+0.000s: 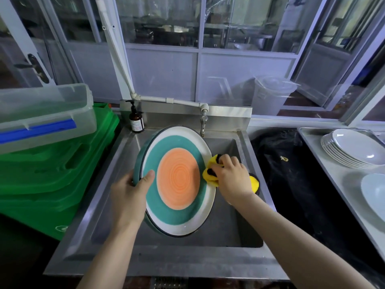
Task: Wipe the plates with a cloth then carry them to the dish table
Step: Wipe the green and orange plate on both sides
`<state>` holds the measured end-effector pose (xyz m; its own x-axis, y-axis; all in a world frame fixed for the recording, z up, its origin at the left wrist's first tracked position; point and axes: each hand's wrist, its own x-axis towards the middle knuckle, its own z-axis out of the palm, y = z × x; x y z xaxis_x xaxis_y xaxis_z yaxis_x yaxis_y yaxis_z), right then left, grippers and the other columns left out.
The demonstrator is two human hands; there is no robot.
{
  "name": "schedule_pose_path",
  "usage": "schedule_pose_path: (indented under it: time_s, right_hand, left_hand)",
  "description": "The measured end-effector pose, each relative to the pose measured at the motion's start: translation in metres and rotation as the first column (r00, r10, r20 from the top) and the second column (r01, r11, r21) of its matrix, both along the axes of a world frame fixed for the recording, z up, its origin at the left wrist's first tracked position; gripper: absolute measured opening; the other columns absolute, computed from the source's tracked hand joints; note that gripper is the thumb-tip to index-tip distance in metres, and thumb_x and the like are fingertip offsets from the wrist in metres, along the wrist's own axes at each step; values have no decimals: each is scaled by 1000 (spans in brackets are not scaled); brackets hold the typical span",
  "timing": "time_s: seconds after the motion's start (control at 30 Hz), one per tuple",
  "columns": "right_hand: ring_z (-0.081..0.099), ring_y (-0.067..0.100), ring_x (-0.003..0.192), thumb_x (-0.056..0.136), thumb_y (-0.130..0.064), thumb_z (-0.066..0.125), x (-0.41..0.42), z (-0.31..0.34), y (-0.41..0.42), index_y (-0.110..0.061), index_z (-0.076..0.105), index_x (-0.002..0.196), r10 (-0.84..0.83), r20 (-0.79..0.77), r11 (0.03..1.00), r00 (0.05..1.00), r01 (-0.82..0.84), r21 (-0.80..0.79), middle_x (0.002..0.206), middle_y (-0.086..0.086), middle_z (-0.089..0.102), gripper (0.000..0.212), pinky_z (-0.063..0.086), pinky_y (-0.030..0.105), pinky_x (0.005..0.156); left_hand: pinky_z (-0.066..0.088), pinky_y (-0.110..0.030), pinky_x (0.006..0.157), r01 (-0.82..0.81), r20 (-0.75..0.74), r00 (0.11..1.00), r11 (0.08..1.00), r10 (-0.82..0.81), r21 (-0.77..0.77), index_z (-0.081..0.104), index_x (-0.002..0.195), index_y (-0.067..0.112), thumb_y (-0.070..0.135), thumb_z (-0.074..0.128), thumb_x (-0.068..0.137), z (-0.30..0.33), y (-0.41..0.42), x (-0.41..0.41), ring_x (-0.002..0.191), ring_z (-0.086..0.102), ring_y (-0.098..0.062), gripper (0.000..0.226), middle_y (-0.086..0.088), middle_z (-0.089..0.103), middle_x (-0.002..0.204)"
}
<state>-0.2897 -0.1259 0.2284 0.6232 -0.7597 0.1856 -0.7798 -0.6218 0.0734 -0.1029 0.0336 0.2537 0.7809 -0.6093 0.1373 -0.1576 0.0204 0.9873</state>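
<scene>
Over the steel sink [87,207], the left hand [128,197] grips the tilted plate [177,180] by its rim; its fingers are hidden behind. The right hand [231,176] clutches a yellow cloth [211,174] against the plate's right edge, covering most of it. White plates [352,149] are stacked on the table [341,184] at right.
</scene>
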Motion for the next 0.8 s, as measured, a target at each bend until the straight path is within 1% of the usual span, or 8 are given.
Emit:
schedule_pose_path:
  time_s: [0.07,0.2,0.3,0.33,0.5,0.6,0.67,0.8]
  right_hand:
    - [49,31,102,88,-19,52,1,4,-1,-21,57,124,-69,177,993,982,50,109,116,6,48,36,43,35,77]
    - [57,27,97,87,-24,58,14,6,12,-22,62,116,-105,452,965,886,-20,263,110,3,59,29,46,32,76]
    - [61,15,78,80,-32,68,21,13,12,-31,62,81,-282,657,893,699,-61,447,87,-4,64,7,43,24,59]
    - [58,10,73,75,-35,74,23,15,10,-30,57,72,-303,695,888,652,-72,454,83,-5,61,18,38,20,57]
    - [54,13,76,61,-49,82,25,21,-4,-16,59,85,-315,620,902,719,23,432,86,-3,57,47,45,29,64]
    - [56,10,68,68,-56,77,21,22,-9,-20,57,81,-409,544,831,733,53,554,74,-8,59,43,40,26,53]
    - [53,9,58,79,-57,67,17,26,-10,-18,54,72,-485,484,740,728,47,671,63,-6,56,41,40,25,49]
    - [63,27,79,94,-23,55,5,49,-14,-8,61,94,-827,380,280,414,-283,917,88,15,65,16,55,39,70]
  left_hand:
    - [40,-37,63,9,19,1000,1000,-9,17,64,74,18,53,64,54,4,1,0,62,50,-20,40,-21,59,64]
    - [30,-27,50,36,128,991,997,-44,64,59,65,17,49,56,51,12,1,-10,48,37,-8,36,0,48,48]
    - [26,-27,45,50,164,984,995,-63,83,58,64,7,35,60,56,17,-2,-16,44,33,-7,29,-13,49,52]
    - [26,-25,44,51,151,986,995,-64,85,57,62,7,30,60,58,17,-2,-17,43,32,-7,24,-11,46,49]
    - [20,-24,41,26,44,999,994,-31,106,44,49,13,26,59,57,11,-4,-16,40,24,-8,20,8,32,39]
    - [18,-29,50,5,23,1000,992,-8,127,39,48,13,26,58,56,5,-5,-15,44,23,-11,25,7,29,42]
    - [17,-28,49,13,27,999,988,-17,154,38,47,17,27,58,56,4,-5,-15,43,22,-10,24,8,27,40]
    - [15,-26,46,-9,25,1000,983,4,185,32,47,16,25,56,56,-1,-6,-12,40,20,-9,27,7,26,38]
